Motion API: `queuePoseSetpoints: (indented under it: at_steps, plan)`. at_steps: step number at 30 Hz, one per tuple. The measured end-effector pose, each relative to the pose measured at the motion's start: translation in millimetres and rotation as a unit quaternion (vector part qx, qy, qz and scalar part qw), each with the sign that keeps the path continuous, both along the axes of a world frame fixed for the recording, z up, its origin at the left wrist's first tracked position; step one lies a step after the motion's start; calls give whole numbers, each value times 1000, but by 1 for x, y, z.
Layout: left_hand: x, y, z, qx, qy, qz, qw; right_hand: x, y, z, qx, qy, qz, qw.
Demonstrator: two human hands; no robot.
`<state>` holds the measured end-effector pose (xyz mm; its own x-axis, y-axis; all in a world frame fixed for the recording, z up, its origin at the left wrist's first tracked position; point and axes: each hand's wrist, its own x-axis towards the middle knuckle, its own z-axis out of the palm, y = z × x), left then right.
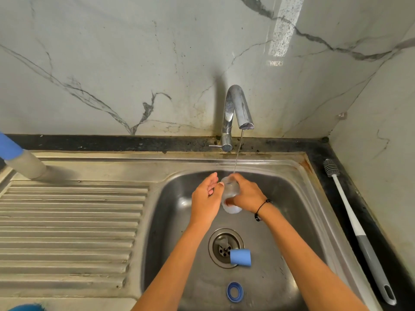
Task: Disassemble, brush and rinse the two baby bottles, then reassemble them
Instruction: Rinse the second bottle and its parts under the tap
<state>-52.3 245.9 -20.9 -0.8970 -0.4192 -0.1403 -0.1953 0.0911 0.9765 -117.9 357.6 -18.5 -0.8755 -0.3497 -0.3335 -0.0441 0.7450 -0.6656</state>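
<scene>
One clear bottle body [230, 194] is in hand above the steel sink basin [292, 221], under a thin stream of water [238, 153] that falls from the single chrome tap [235, 108] at the far rim. The right hand [246, 194] has its grip curled round the bottle's side, fingers wrapped over it, the rounded base pointing near and the open neck tilted up toward the stream. The left hand [206, 196] sits just beside the bottle's left side, fingers loosely extended, with fingertips close to the neck; whether they touch it I cannot tell. A dark cord bracelet [261, 209] circles the right wrist.

The bottle is translucent, cylindrical and smooth, with no cap or collar on it.

Two blue plastic parts lie in the basin: a tapered blue cap [240, 257] on its side, overlapping the right edge of the round metal drain [224, 248], and a flat blue screw ring [234, 292] nearer, lying flat.

One bottle brush [357, 227] rests on the dark surface [350, 189] to the right of the sink, bristled head far, white-and-grey handle with a looped end near.

At the far left, a second bottle [20, 158], pale with a blue top, leans across the edge of the ribbed steel draining board [67, 232]. The wall [134, 63] behind is veined marble-look tile.
</scene>
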Motion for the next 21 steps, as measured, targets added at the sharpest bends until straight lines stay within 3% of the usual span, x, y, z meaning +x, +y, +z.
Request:
queuePoseSetpoints:
  at_steps: [2, 5, 9, 13, 16, 21]
  plan:
    - [3, 0, -1, 8, -11, -6, 1000, 5, -2, 1, -34, 32, -74, 996]
    - [5, -1, 1, 12, -20, -16, 1000, 8, -6, 4, -100, 166, -137, 971]
    - [2, 4, 3, 8, -24, -31, 999, 4, -11, 4, -42, 93, -111, 989]
    - [-3, 5, 7, -17, -16, -29, 999, 5, -13, 3, -70, 195, -113, 972]
    - [-1, 4, 7, -8, -30, -21, 999, 5, -14, 0, -12, 81, -92, 992]
    - [1, -1, 4, -15, -38, -3, 999, 7, -15, 0, -75, 170, -102, 977]
